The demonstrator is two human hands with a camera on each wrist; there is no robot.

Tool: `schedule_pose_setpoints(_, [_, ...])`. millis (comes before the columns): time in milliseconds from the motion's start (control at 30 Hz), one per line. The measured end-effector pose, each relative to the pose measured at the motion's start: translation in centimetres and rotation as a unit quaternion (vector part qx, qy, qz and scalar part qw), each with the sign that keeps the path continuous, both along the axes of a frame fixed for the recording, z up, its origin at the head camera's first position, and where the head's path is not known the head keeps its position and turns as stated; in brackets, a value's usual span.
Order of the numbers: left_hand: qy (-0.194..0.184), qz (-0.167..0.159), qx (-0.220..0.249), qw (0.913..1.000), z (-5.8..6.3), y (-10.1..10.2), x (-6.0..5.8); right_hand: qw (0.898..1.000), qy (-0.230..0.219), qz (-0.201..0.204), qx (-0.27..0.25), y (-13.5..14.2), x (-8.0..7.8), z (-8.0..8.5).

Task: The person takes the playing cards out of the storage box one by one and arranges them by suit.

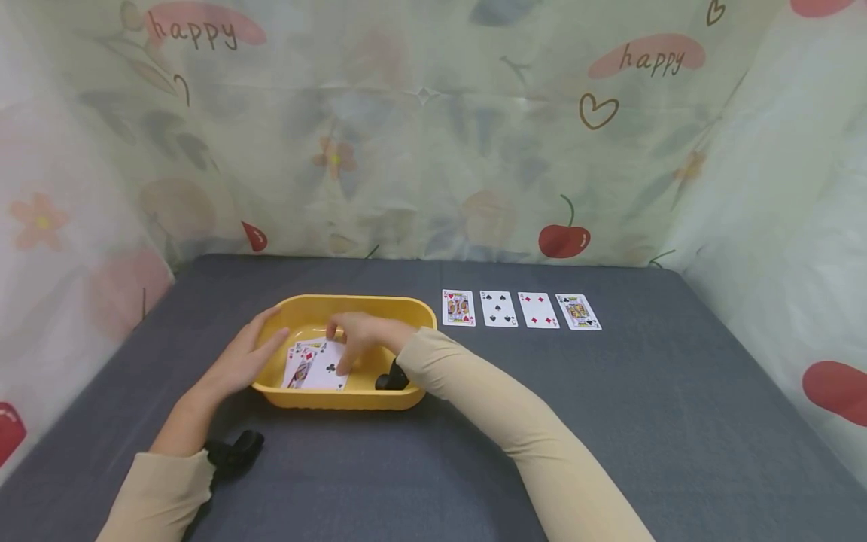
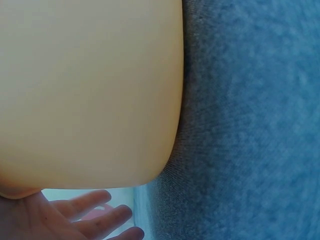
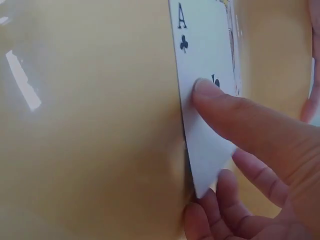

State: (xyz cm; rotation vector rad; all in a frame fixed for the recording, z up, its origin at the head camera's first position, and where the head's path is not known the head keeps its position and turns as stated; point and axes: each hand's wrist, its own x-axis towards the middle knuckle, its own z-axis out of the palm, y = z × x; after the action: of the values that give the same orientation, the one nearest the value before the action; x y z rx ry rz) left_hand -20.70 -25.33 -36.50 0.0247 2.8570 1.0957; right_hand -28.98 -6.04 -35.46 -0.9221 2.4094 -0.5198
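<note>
A yellow plastic basin (image 1: pixel 339 400) stands on the dark cloth, with several playing cards (image 1: pixel 296 363) overlapping inside at its left. On top lies an ace of clubs (image 1: pixel 321 373). My right hand (image 1: pixel 369 333) reaches into the basin and pinches this ace (image 3: pixel 206 150); the right wrist view shows the thumb on its face and the fingers at its far edge and corner. My left hand (image 1: pixel 244 357) rests against the basin's left rim with the fingers extended. In the left wrist view, the basin's outer wall (image 2: pixel 90 95) hides part of that hand (image 2: pixel 75 220).
Right of the basin, a row of face-up cards lies near the table's back: a red-heart face card (image 1: pixel 458 308), a spade card (image 1: pixel 498 309), a diamond card (image 1: pixel 538 310) and a club face card (image 1: pixel 579 312). A patterned curtain (image 1: pixel 420 150) surrounds the table's back and sides.
</note>
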Motion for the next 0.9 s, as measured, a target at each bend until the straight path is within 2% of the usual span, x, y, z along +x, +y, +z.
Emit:
schedule_pose_setpoints(267, [-0.002, 0.001, 0.000, 1.0000, 0.0, 0.1, 0.0, 0.997, -0.049, 0.005, -0.054, 0.9, -0.8, 0.6])
schedule_pose_setpoints(500, [0.006, -0.001, 0.002, 1.0000, 0.0, 0.0, 0.1, 0.982, -0.119, -0.024, -0.144, 2.7, -1.3, 2.5])
schedule_pose_setpoints(733, [-0.001, 0.003, 0.002, 1.0000, 0.1, 0.1, 0.1, 0.973, -0.096, -0.062, -0.199, 5.2, -2.0, 4.0])
schedule_pose_setpoints(900, [-0.005, 0.005, -0.002, 1.0000, 0.1, 0.1, 0.1, 0.972, -0.066, -0.082, -0.212, 7.2, -2.2, 4.4])
